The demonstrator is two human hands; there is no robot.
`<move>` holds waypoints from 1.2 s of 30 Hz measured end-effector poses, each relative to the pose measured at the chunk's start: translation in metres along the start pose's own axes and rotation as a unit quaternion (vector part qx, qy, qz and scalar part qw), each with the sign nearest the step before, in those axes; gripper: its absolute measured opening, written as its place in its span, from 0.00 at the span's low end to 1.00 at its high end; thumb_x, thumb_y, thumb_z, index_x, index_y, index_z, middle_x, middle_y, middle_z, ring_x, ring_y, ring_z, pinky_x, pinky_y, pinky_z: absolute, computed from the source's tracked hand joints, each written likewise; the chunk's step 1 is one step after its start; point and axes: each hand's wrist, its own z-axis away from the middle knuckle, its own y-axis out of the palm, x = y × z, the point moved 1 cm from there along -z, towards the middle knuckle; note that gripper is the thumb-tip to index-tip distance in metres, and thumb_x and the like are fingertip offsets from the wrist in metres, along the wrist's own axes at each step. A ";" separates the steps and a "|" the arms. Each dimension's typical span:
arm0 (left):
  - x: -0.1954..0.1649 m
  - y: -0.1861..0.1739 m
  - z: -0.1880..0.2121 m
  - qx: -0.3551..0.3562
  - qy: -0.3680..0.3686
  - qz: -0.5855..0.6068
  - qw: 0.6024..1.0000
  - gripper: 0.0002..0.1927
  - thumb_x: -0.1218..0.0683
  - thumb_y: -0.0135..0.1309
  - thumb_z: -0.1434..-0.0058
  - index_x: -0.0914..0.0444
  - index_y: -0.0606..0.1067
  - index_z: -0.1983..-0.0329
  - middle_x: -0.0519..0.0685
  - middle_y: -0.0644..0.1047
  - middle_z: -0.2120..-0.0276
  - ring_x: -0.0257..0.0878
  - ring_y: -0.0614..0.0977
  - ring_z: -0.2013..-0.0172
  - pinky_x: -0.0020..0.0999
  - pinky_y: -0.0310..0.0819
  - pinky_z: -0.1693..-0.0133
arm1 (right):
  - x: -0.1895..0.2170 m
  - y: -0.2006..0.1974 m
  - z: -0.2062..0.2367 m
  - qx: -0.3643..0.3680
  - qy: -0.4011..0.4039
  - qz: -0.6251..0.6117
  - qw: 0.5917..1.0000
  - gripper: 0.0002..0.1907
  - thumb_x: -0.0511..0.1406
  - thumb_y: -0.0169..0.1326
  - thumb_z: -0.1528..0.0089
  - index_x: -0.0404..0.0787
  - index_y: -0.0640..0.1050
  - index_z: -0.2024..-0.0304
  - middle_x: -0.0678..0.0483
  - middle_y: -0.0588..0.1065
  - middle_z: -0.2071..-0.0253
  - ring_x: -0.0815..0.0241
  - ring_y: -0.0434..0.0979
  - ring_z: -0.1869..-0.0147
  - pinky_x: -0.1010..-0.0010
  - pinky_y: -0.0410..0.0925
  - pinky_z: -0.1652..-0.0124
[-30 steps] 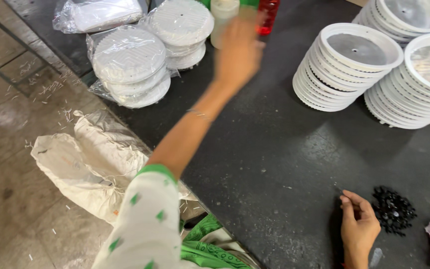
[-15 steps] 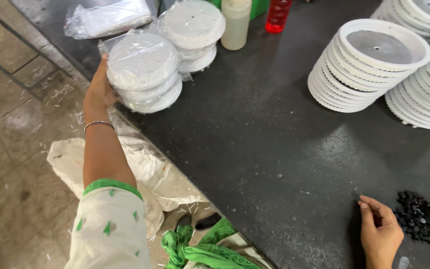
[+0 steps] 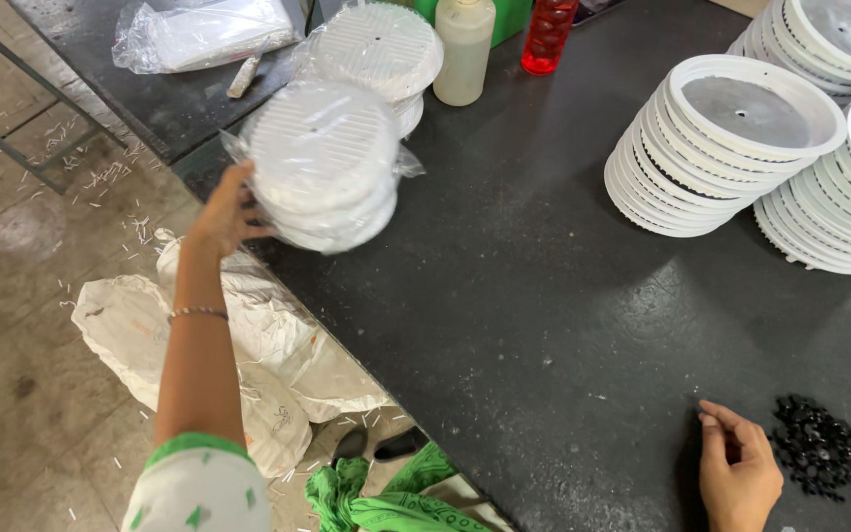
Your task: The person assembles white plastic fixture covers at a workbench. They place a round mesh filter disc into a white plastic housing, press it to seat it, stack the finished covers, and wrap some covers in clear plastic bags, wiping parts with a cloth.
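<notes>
Black small parts (image 3: 817, 457) lie in a loose heap at the near right of the dark bench (image 3: 504, 296), just beside the right hand (image 3: 739, 471), which rests there with its fingers loosely curled and holding nothing that can be seen. Green cloth (image 3: 386, 498) and a white sack (image 3: 248, 345) lie on the floor below the near edge. Farther along that edge, a plastic-wrapped pack of white round slotted covers (image 3: 322, 167) is gripped at its near side by the left hand (image 3: 224, 212), fingers spread against the wrapping; the pack appears tilted and partly raised at the bench's left edge. The step in hand is judged to be the fetching of this pack; a firm hold under the slippery film is called for next, then an opening of the wrap. Two unwrapped stacks of white rings (image 3: 731, 138) stand at the right. Beyond, a second wrapped pack (image 3: 376, 49), a cream bottle (image 3: 465, 49), a red bottle (image 3: 549, 34) and a clear bag of white pieces (image 3: 204, 34) are seen; the bottles' contents cannot be told.
</notes>
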 end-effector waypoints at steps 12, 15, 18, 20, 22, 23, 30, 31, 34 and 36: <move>0.060 0.206 0.019 -0.072 0.033 0.090 0.993 0.52 0.26 0.48 0.47 0.56 0.51 0.27 0.57 0.59 0.31 0.59 0.68 0.35 0.68 0.75 0.50 | 0.008 -0.009 0.004 0.008 0.006 0.002 1.000 0.06 0.34 0.58 0.30 0.42 0.83 0.52 0.56 0.77 0.61 0.68 0.73 0.63 0.76 0.67 0.59; 0.064 0.256 0.017 -0.087 0.027 0.112 0.990 0.53 0.28 0.49 0.47 0.55 0.47 0.24 0.56 0.51 0.29 0.58 0.63 0.33 0.66 0.75 0.48 | 0.012 -0.013 0.007 0.008 -0.007 0.000 1.000 0.08 0.34 0.57 0.30 0.43 0.83 0.50 0.56 0.77 0.61 0.67 0.73 0.63 0.75 0.67 0.59; 0.063 0.281 0.009 -0.112 0.067 0.077 0.988 0.54 0.28 0.52 0.42 0.59 0.45 0.23 0.60 0.44 0.26 0.60 0.57 0.29 0.58 0.63 0.38 | 0.014 -0.017 0.009 0.009 0.000 0.008 1.000 0.08 0.34 0.57 0.31 0.43 0.83 0.51 0.55 0.77 0.61 0.66 0.71 0.65 0.74 0.66 0.61; 0.059 0.288 0.005 -0.156 0.105 0.014 0.982 0.57 0.29 0.55 0.42 0.61 0.44 0.22 0.64 0.42 0.25 0.62 0.54 0.28 0.53 0.56 0.33 | 0.013 -0.018 0.009 0.012 -0.003 0.007 1.000 0.08 0.34 0.57 0.31 0.43 0.83 0.51 0.55 0.76 0.62 0.65 0.71 0.66 0.73 0.66 0.62; 0.047 0.281 0.002 -0.221 0.135 -0.073 0.963 0.59 0.31 0.60 0.46 0.61 0.45 0.23 0.65 0.41 0.25 0.65 0.52 0.29 0.51 0.54 0.33 | 0.013 -0.019 0.010 0.010 -0.010 -0.003 1.000 0.08 0.34 0.57 0.32 0.43 0.83 0.51 0.55 0.76 0.62 0.66 0.71 0.66 0.74 0.66 0.62; 0.037 0.273 0.002 -0.271 0.183 -0.114 0.938 0.56 0.32 0.60 0.45 0.64 0.51 0.24 0.67 0.47 0.27 0.64 0.55 0.30 0.51 0.55 0.35 | 0.012 -0.020 0.010 0.009 -0.013 -0.009 1.000 0.08 0.34 0.57 0.32 0.43 0.83 0.51 0.55 0.76 0.62 0.66 0.71 0.66 0.74 0.66 0.62; -0.040 0.265 -0.010 -0.156 0.079 -0.124 0.977 0.38 0.32 0.66 0.51 0.69 0.77 0.53 0.59 0.79 0.51 0.47 0.79 0.51 0.39 0.69 0.46 | 0.009 -0.024 0.015 0.008 -0.006 -0.014 1.000 0.08 0.34 0.57 0.33 0.43 0.83 0.53 0.55 0.77 0.62 0.66 0.71 0.67 0.74 0.66 0.62; -0.045 0.268 -0.009 -0.133 0.113 -0.076 0.982 0.36 0.37 0.67 0.51 0.70 0.77 0.53 0.59 0.80 0.52 0.47 0.80 0.53 0.39 0.71 0.49 | 0.009 -0.025 0.015 0.008 -0.005 -0.011 1.000 0.08 0.34 0.57 0.33 0.43 0.83 0.53 0.55 0.77 0.62 0.65 0.71 0.67 0.74 0.66 0.62; -0.050 0.277 0.000 -0.069 0.213 0.055 0.973 0.29 0.49 0.70 0.50 0.72 0.74 0.54 0.58 0.79 0.55 0.44 0.80 0.58 0.38 0.76 0.55 | 0.008 -0.026 0.016 0.009 0.006 -0.010 1.000 0.08 0.35 0.57 0.33 0.43 0.83 0.53 0.55 0.77 0.63 0.65 0.71 0.68 0.73 0.66 0.63; -0.051 0.284 0.011 -0.037 0.281 0.128 0.950 0.28 0.55 0.71 0.49 0.70 0.68 0.51 0.54 0.75 0.56 0.41 0.77 0.57 0.35 0.75 0.55 | 0.007 -0.026 0.016 0.007 0.011 -0.012 1.000 0.08 0.35 0.57 0.34 0.43 0.83 0.53 0.55 0.77 0.63 0.64 0.71 0.69 0.73 0.66 0.63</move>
